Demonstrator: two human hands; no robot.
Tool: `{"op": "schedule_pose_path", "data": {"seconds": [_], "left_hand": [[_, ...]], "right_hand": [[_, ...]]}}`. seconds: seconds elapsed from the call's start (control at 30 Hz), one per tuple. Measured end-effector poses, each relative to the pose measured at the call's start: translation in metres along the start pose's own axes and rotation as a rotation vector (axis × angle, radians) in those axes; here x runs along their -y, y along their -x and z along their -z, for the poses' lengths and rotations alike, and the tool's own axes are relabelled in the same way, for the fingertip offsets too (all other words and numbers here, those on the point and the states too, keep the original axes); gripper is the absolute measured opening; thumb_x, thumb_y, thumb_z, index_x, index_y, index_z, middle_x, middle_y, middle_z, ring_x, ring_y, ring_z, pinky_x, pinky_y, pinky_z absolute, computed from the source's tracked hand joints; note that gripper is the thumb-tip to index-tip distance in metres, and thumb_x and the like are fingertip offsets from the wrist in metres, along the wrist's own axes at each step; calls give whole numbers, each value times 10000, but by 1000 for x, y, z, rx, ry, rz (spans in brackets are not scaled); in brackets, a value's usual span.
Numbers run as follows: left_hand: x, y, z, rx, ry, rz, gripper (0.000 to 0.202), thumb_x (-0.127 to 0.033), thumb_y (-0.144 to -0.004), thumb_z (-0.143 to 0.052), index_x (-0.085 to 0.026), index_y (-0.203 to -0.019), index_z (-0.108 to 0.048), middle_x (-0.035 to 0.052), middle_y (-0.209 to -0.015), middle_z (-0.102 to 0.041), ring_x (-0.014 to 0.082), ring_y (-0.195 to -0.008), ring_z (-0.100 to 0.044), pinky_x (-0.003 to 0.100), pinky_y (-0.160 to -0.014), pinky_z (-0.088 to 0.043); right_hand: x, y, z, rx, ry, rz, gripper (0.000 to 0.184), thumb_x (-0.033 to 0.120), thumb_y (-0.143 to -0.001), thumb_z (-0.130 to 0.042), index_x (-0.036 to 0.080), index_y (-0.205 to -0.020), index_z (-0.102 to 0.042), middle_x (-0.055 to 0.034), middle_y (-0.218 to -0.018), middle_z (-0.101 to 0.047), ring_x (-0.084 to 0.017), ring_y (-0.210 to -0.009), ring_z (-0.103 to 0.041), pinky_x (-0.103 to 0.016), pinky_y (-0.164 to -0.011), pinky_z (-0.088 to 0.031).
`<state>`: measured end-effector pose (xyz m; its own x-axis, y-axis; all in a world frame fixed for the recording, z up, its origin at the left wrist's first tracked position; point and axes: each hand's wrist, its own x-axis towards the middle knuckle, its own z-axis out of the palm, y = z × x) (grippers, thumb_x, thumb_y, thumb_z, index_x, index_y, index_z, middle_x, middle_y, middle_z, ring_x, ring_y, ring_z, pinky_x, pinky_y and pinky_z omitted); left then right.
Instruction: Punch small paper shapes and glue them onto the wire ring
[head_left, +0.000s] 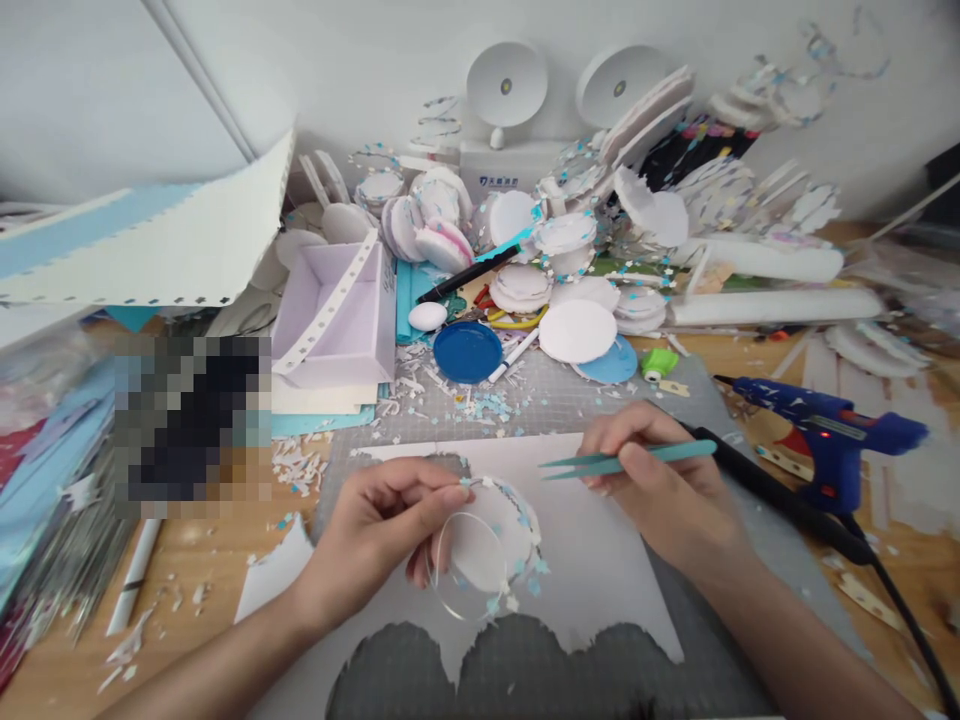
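Observation:
My left hand (409, 525) pinches the upper left edge of a white disc (484, 545). Along the disc's rim runs a thin wire dotted with tiny blue and white paper pieces, some shaped like flowers (512, 602). A bare, pale loop of wire (472, 617) hangs in front of the disc, below my thumb. Teal tweezers (667, 454) are held between the thumb and fingers of my right hand (660, 490). Their tips point left, slightly apart with nothing visible between them, a short way right of the disc. Under both hands lies a white sheet (600, 590) with scalloped cutouts.
A blue glue gun (832, 425) with a lit red light rests at the right. Behind the grey cutting mat (420, 420) stand a lilac box (330, 320), a blue lid (467, 352), white discs (577, 331) and a black pen (469, 274). Paper scraps lie scattered.

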<state>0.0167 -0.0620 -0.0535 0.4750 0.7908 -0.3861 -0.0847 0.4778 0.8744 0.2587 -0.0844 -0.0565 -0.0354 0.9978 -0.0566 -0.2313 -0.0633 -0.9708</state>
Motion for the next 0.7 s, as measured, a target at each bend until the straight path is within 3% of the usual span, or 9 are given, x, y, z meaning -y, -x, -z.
{"op": "schedule_pose_path", "data": {"seconds": [0.2,0.37,0.5,0.7], "left_hand": [[0,-1,0,-8,70,23,167,-305,-821,-668,-142,-784,-657,-43,-427,-601,11,-298,-446,61,-316,-342],[-1,-3,0,8,111,46,205,-337,-812,-673,-139,-763,-660,-40,-420,-593,1,-284,-412,62,-311,-313],[0,-3,0,13,137,64,212,-347,-799,-687,-139,-760,-669,-40,-416,-588,-3,-283,-398,60,-313,-305],[1,-3,2,28,146,70,201,-341,-802,-686,-142,-775,-676,-41,-419,-587,-5,-287,-399,56,-316,-310]], "right_hand": [[-5,5,4,265,255,221,29,219,-854,-580,219,-880,-592,-22,-764,-575,-142,-694,-539,-274,-597,-421],[-7,9,-3,386,314,261,177,104,-815,-596,220,-944,-565,-18,-798,-594,-131,-731,-564,-271,-650,-465],[-8,9,-8,407,370,346,217,44,-782,-608,198,-932,-578,-28,-802,-620,-123,-720,-581,-259,-639,-474],[-15,9,-10,328,355,460,227,33,-782,-606,200,-935,-592,-24,-758,-623,-120,-683,-584,-249,-594,-467]]}}
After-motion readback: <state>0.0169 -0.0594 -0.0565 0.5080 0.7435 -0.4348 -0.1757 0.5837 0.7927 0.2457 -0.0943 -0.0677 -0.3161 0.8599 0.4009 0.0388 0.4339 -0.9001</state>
